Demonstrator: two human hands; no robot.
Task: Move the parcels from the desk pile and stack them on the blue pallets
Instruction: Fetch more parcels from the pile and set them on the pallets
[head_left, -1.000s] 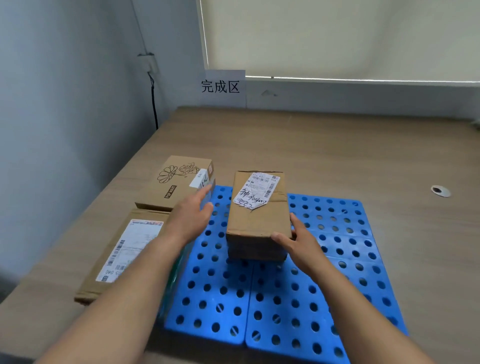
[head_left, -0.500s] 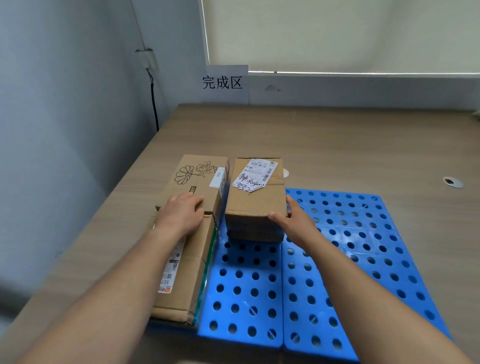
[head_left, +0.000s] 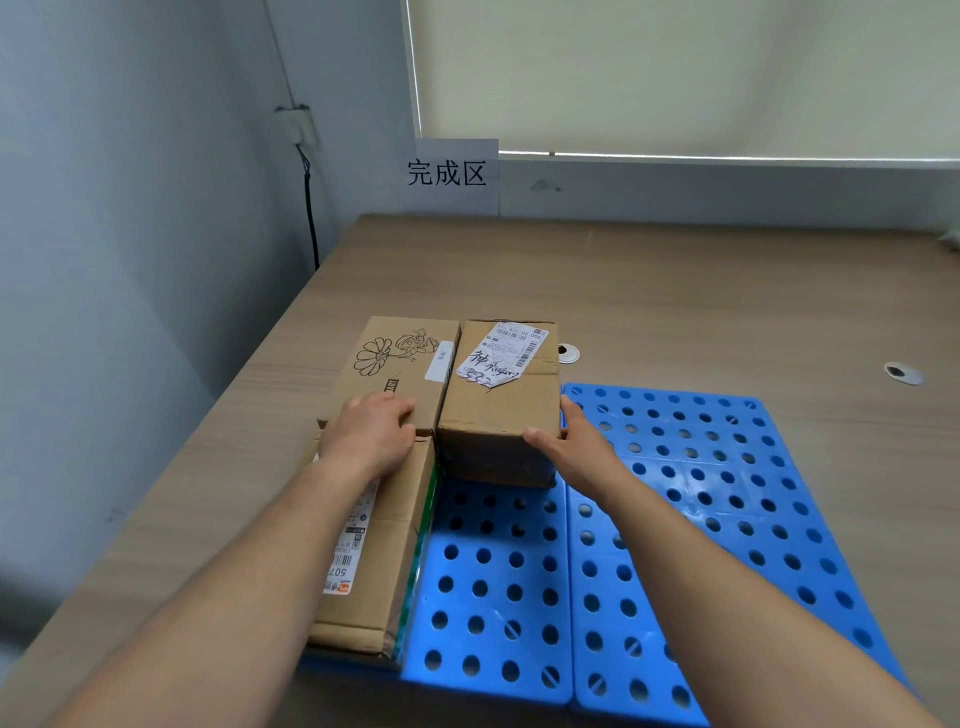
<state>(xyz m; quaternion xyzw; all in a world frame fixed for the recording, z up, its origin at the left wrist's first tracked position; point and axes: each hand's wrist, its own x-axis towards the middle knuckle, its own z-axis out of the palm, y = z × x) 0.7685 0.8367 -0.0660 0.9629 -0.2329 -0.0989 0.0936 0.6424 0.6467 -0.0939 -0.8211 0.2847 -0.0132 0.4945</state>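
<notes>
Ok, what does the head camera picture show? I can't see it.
Two bare hands touch brown cardboard parcels on blue perforated plastic pallets. The left hand rests on a flower-printed box; the right hand presses the torn-labelled box beside it.

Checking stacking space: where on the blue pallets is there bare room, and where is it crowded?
Bare: the right pallet beyond the right hand, and the near strip before the torn-label parcel, beside the flat parcel. Crowded: far left, around the flower-print parcel and left hand.

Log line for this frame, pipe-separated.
left hand rests on flower box | right hand presses labelled box side | labelled box on blue pallets, beside flower box
</notes>
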